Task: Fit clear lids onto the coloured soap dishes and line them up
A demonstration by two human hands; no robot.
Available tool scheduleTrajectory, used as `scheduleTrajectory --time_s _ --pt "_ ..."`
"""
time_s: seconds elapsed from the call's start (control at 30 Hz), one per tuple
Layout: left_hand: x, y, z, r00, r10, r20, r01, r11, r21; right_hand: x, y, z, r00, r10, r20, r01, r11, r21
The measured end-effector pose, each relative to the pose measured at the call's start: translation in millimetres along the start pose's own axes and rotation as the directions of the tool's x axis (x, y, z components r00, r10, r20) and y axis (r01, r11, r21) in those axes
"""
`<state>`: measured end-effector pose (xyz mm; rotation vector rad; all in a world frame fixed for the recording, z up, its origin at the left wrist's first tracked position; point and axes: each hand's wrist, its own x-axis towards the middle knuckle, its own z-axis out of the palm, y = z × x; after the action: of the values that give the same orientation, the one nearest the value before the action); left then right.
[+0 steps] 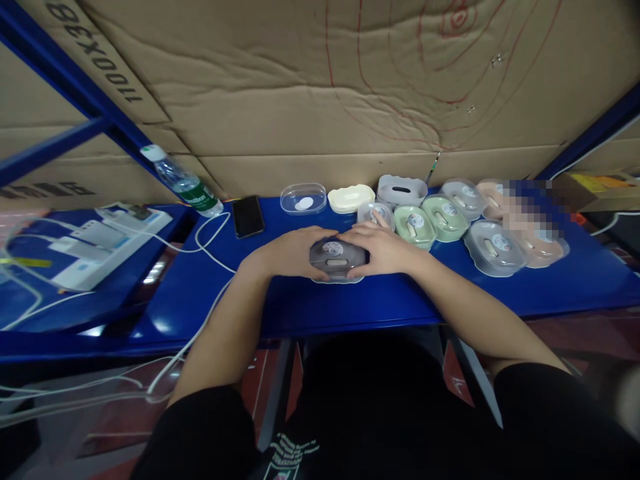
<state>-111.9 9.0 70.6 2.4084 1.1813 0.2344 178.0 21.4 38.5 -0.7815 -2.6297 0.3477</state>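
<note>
A dark grey soap box [338, 257] with a clear lid and a round sticker sits on the blue table close to its front edge. From its left side my left hand [295, 253] wraps around it, fingers over the far side and thumb at the near side. My right hand [383, 250] grips the opposite side the same way, and the fingertips of both hands come close together behind the lid. Just beyond my right hand stands a lidded pale box [369, 212], partly covered by that hand. A lidded green box [414, 227] is to its right.
At the back lie a loose clear lid [303, 199], a cream tray [351, 199] and an open grey box [401, 191]. Several lidded boxes crowd the right, including a grey one [493, 250]. A phone [249, 217], water bottle [187, 187], power strip [107, 250] and white cables occupy the left.
</note>
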Motion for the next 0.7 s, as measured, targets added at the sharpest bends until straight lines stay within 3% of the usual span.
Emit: scheduleTrajectory --time_s 0.17,0.3,0.47,0.7 --pt "4.5 -24.9 11.6 0.976 0.181 -0.118 -0.196 0.972 -0.128 -0.4 -3.7 -1.5 0.999 0.021 0.033 -0.020 1.000 -0.024" --pt "6.5 -34.0 16.2 0.958 0.241 -0.152 -0.266 0.949 -0.168 -0.7 -5.9 -2.9 0.999 0.031 0.037 -0.029 0.999 -0.030" --pt "5.5 -33.2 17.1 0.963 0.207 -0.171 -0.241 0.947 -0.211 -1.7 -3.1 -3.4 0.999 0.010 0.043 -0.008 0.999 -0.050" --pt "8.5 -29.9 22.3 0.979 0.166 -0.120 -0.174 0.983 -0.055 -1.3 0.9 -2.8 0.998 -0.019 0.052 0.024 0.994 -0.107"
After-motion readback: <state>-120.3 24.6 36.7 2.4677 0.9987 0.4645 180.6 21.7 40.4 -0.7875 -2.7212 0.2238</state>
